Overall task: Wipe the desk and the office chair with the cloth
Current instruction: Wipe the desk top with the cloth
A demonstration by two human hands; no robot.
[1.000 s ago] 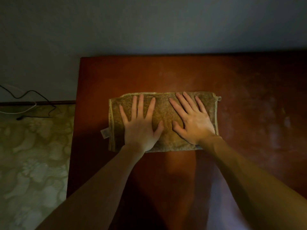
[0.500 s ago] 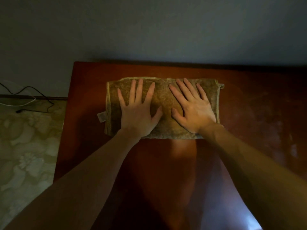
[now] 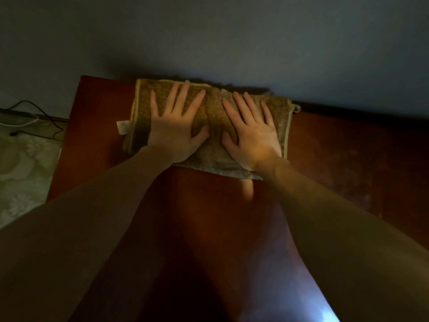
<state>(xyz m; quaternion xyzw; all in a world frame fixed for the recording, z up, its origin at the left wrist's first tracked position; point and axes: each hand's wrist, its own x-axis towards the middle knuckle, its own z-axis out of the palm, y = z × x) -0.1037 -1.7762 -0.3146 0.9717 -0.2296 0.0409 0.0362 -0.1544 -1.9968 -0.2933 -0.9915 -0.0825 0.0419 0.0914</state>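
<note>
Cloth (image 3: 213,108) lies under left hand (image 3: 173,133) and right hand (image 3: 251,138), tag (image 3: 123,127) illegible.

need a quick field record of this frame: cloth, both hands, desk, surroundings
cloth: olive-brown, folded, lying at the far edge of the desk against the wall; white tag sticks out on its left side
left hand: palm down on the cloth, fingers straight and spread
right hand: palm down on the cloth beside the left, fingers spread
desk: reddish-brown, pale smudges on its right part
office chair: not in view
floor: patterned, left of the desk, cables lying on it
</note>
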